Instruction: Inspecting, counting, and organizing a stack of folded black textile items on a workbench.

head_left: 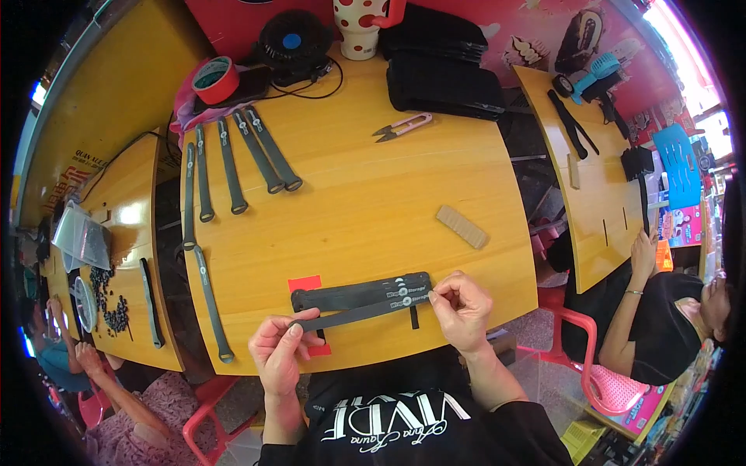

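My left hand [281, 349] and my right hand [462, 311] pinch opposite ends of a dark grey strap [357, 312] with white print near its right end. It is stretched almost level, tilting up slightly to the right. Just beyond it, near the table's front edge, lies a small pile of similar straps [342, 295], partly covered by the held one. Red patches [304, 282] show on the wood at the pile's left end. A short black strip [414, 317] sticks out toward me below its right end. My fingertips hide the held strap's ends.
Several ring-ended straps [227, 167] lie along the table's left side. Thread snips [404, 126], a ribbed brown block [462, 226], a red tape roll [215, 81], a black fan [294, 43], a spotted tumbler [358, 31] and black stacked pieces [444, 84] sit farther off. Co-workers flank me at neighbouring tables.
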`<state>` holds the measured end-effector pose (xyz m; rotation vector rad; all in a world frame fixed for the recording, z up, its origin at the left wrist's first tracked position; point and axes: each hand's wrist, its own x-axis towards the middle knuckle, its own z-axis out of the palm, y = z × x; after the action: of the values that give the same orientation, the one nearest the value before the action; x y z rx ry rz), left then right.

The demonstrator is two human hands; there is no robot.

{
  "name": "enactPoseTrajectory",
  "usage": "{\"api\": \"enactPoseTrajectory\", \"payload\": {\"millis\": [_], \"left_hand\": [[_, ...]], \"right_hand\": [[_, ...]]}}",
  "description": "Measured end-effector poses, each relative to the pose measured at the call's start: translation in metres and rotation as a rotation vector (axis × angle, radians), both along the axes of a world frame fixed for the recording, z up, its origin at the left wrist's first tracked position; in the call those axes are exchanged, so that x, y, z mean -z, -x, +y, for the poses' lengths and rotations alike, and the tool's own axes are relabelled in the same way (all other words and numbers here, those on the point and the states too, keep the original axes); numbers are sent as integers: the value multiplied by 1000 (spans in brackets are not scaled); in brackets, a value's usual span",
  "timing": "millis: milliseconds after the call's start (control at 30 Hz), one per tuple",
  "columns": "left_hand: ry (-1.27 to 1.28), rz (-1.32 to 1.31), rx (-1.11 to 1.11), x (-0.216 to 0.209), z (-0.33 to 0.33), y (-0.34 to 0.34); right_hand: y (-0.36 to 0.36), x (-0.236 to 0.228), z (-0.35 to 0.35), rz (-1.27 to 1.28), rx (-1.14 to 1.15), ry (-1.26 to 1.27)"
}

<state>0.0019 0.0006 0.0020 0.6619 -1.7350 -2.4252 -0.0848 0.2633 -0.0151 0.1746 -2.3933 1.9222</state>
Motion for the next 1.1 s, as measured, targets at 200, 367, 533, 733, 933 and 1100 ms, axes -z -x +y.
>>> {"api": "enactPoseTrajectory", "payload": {"millis": [200,367,533,733,933,1100], "left_hand": [[-5,-17,-3,6,-2,7],[6,-28,-5,8,-1,5],[12,-21,-12,8,0,6],[17,-32,-8,5,0,8],[18,-56,0,6,-1,7],[8,-43,1,6,0,8]], "right_hand": [[6,2,-3,6,8,0],[5,4,-3,0,9,-17],[5,2,-5,11,11,-44],[5,4,-6,5,29,-56],[6,2,-6,5,34,-66],[7,1,-6,15,34,-89]]}}
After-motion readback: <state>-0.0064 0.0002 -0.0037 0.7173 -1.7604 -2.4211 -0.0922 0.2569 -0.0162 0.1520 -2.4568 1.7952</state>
